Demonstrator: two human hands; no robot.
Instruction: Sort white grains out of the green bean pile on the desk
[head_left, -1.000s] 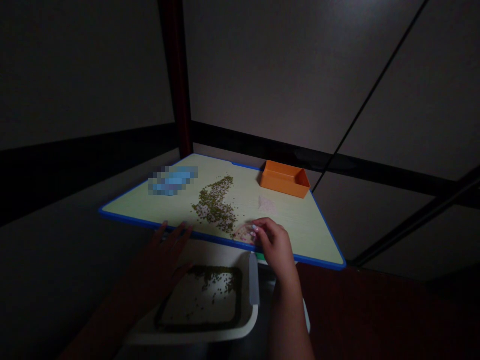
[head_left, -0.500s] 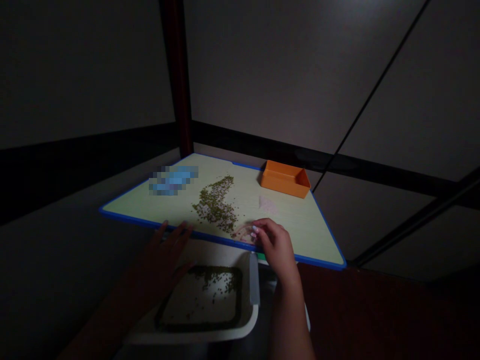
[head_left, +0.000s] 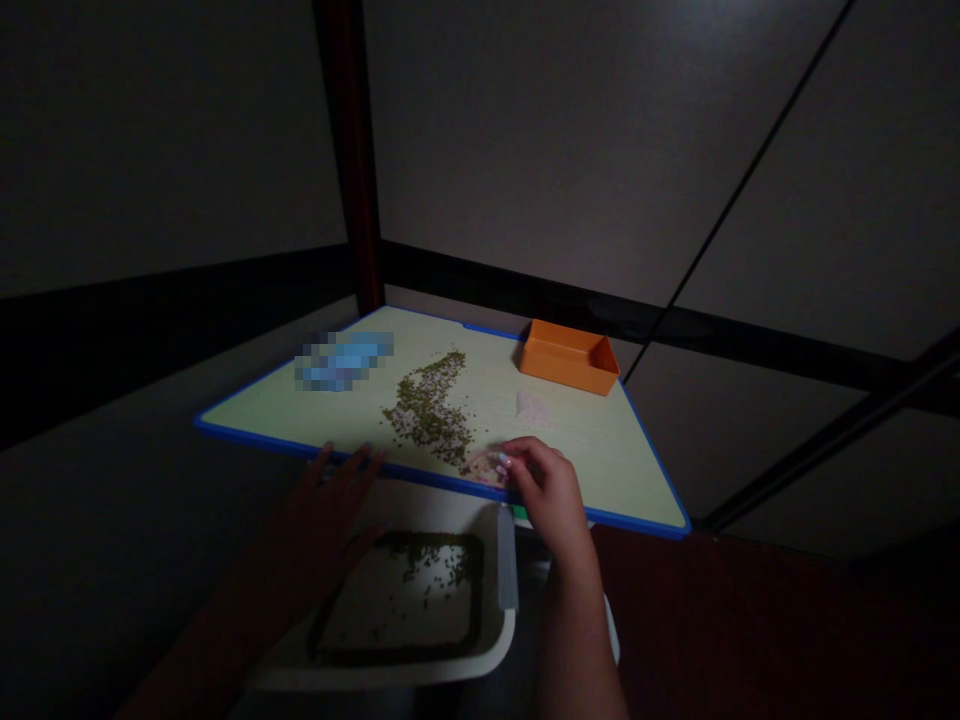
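Note:
My left hand is dark and in shadow, its fingers spread at the front edge of the pale board with a blue rim. At that edge, further right, my right hand has thumb and fingertips pinched together on the board. What they hold, if anything, is too small to make out. A faint pinkish patch lies just left of the fingertips. Small green grains, like beans, are scattered with paler bits across the board's middle. Beyond my right hand sits a small heap of pale grains.
An orange open box stands at the board's back right. A blurred blue item lies at the left. Under the front edge is a white bin with green grains inside. Walls rise behind the board, and a dark red floor shows at right.
The view has shifted very slightly. My right hand's fingertips have moved a tiny bit; the left hand, grains and box look the same.

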